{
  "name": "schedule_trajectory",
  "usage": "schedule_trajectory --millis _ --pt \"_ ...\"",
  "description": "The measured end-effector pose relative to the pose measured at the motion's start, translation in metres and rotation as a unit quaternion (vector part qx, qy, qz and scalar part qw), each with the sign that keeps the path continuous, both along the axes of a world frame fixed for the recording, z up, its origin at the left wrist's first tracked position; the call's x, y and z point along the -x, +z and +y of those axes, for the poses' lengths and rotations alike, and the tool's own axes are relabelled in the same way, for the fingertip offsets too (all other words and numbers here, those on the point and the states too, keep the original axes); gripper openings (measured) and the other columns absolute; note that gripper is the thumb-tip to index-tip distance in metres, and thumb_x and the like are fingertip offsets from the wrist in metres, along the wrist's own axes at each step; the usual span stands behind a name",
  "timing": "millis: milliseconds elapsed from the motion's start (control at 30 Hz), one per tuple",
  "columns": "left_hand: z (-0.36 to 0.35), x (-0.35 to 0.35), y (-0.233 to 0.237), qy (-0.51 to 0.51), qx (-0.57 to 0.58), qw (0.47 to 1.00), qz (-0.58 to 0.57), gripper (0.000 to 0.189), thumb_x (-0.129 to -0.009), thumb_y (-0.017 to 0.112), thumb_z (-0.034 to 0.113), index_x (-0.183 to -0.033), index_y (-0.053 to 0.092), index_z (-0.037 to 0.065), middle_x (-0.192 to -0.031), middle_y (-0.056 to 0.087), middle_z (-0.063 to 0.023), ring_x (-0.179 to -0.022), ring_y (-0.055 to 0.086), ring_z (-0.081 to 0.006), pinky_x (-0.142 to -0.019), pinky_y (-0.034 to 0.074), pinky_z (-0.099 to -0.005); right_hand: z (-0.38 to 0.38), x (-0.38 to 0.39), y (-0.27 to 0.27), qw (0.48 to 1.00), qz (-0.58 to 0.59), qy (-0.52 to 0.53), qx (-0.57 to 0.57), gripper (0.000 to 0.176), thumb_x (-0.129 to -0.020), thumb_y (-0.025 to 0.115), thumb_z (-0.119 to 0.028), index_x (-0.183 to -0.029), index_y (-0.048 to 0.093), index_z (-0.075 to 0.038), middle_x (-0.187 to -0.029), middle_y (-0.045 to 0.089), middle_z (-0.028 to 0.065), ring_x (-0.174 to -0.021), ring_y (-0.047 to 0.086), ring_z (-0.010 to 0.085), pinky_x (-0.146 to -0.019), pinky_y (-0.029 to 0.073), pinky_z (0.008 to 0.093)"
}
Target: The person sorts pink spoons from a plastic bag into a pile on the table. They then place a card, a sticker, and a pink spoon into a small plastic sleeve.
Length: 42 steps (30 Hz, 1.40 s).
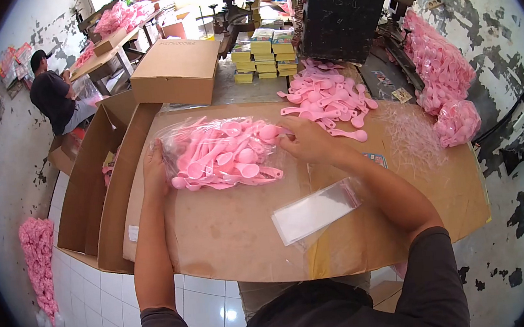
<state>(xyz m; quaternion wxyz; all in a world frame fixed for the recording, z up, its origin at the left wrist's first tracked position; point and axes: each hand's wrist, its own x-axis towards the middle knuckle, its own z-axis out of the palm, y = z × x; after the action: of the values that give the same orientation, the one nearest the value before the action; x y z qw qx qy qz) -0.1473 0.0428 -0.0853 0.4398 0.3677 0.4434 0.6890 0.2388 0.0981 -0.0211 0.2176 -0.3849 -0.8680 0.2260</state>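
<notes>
A clear plastic bag (169, 148) full of pink plastic spoons (225, 157) lies on the cardboard-covered table in front of me. My left hand (156, 167) is closed along the bag's left end, its fingers partly hidden. At the right end, my right hand (302, 139) has its fingers pinched together on the bag, close by a spoon's handle. A loose heap of pink spoons (328, 94) lies just beyond my right hand. Nearer to me, a stack of flat clear bags (317, 212) rests below my right forearm.
An open carton (82, 199) stands along the table's left edge, with a closed carton (174, 71) behind it. Stacked card packs (264, 50) and a black machine (341, 14) stand at the back. Bagged pink spoons (438, 61) pile up right. A seated person (53, 92) works far left.
</notes>
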Motion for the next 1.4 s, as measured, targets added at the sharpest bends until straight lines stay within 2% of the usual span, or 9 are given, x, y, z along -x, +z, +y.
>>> schedule_trajectory --millis 233,333,533,800,900,1000,1067,1267,1400 --pt "0.005 0.006 0.002 -0.104 0.04 0.991 -0.073 0.042 -0.11 0.045 0.036 -0.125 0.06 0.0 -0.117 0.069 -0.0116 -0.103 0.069 -0.0185 -0.083 0.059 -0.0324 -0.005 -0.004 -0.017 0.993 0.004 0.025 -0.113 0.047 -0.085 0.073 -0.026 -0.126 0.064 -0.006 -0.106 0.071 0.0184 -0.1 0.069 0.0367 -0.087 0.054 0.0466" --pt "0.01 0.011 0.004 -0.006 0.0 0.995 -0.101 0.039 -0.108 0.051 0.034 -0.129 0.058 0.002 -0.118 0.068 -0.0123 -0.105 0.069 -0.0207 -0.084 0.058 -0.0337 0.0 -0.002 -0.025 0.992 -0.015 0.022 -0.124 0.042 -0.085 0.073 -0.025 -0.123 0.067 -0.008 -0.102 0.071 0.0165 -0.097 0.069 0.0352 -0.085 0.054 0.0459" --pt "0.008 0.026 -0.005 0.131 -0.021 0.98 0.15 0.055 -0.102 0.062 0.032 -0.145 0.047 0.003 -0.136 0.058 -0.0133 -0.124 0.059 -0.0217 -0.107 0.045 -0.0343 -0.007 -0.021 0.019 0.989 -0.034 -0.013 -0.143 0.027 -0.084 0.069 -0.019 -0.107 0.073 -0.006 -0.095 0.072 0.0181 -0.088 0.07 0.0353 -0.078 0.054 0.0441" --pt "0.007 0.018 -0.008 0.139 -0.021 0.959 0.248 0.062 -0.096 0.069 0.026 -0.148 0.044 0.002 -0.146 0.049 -0.0162 -0.135 0.048 -0.0257 -0.112 0.038 -0.0345 0.084 -0.094 0.047 0.973 -0.03 -0.184 -0.139 0.025 -0.086 0.065 -0.024 -0.101 0.075 -0.008 -0.093 0.071 0.017 -0.09 0.068 0.0358 -0.081 0.053 0.0445" --pt "0.006 0.015 -0.001 0.137 -0.017 0.958 0.25 0.062 -0.095 0.069 0.025 -0.148 0.044 0.003 -0.146 0.049 -0.0164 -0.136 0.047 -0.0263 -0.114 0.036 -0.0352 0.09 -0.089 0.031 0.849 -0.103 -0.246 -0.456 0.028 -0.086 0.066 -0.021 -0.109 0.072 -0.006 -0.105 0.068 0.0154 -0.103 0.065 0.034 -0.09 0.051 0.043" --pt "0.005 0.014 -0.001 0.145 -0.016 0.955 0.259 0.061 -0.095 0.069 0.024 -0.148 0.045 0.003 -0.147 0.049 -0.0165 -0.137 0.046 -0.0263 -0.114 0.035 -0.0357 0.069 -0.056 0.026 0.966 0.03 -0.007 -0.255 0.038 -0.083 0.072 -0.019 -0.118 0.066 -0.005 -0.117 0.062 0.0141 -0.116 0.06 0.0308 -0.096 0.049 0.0422" --pt "0.006 0.017 -0.004 0.15 -0.015 0.951 0.27 0.061 -0.095 0.069 0.024 -0.147 0.045 0.003 -0.147 0.049 -0.0165 -0.137 0.046 -0.0264 -0.115 0.034 -0.036 0.026 -0.02 0.021 0.985 -0.034 0.103 -0.134 0.044 -0.08 0.074 -0.014 -0.121 0.061 -0.004 -0.118 0.061 0.0139 -0.117 0.059 0.03 -0.097 0.048 0.0415" --pt "0.006 0.018 -0.003 0.146 -0.017 0.951 0.271 0.061 -0.095 0.068 0.024 -0.147 0.045 0.003 -0.148 0.048 -0.0162 -0.138 0.046 -0.0265 -0.115 0.034 -0.0361 0.027 0.018 -0.035 0.947 0.017 0.116 -0.298 0.028 -0.083 0.07 -0.009 -0.11 0.064 -0.003 -0.099 0.066 0.0112 -0.099 0.064 0.0314 -0.089 0.05 0.0433" --pt "0.005 0.018 -0.005 0.145 -0.01 0.954 0.261 0.06 -0.095 0.068 0.023 -0.147 0.046 0.003 -0.148 0.048 -0.016 -0.139 0.045 -0.0264 -0.115 0.034 -0.0359 0.02 0.004 -0.018 0.955 0.0 0.103 -0.278 0.03 -0.083 0.071 -0.013 -0.111 0.063 -0.005 -0.103 0.067 0.0104 -0.104 0.064 0.0279 -0.088 0.05 0.0403"
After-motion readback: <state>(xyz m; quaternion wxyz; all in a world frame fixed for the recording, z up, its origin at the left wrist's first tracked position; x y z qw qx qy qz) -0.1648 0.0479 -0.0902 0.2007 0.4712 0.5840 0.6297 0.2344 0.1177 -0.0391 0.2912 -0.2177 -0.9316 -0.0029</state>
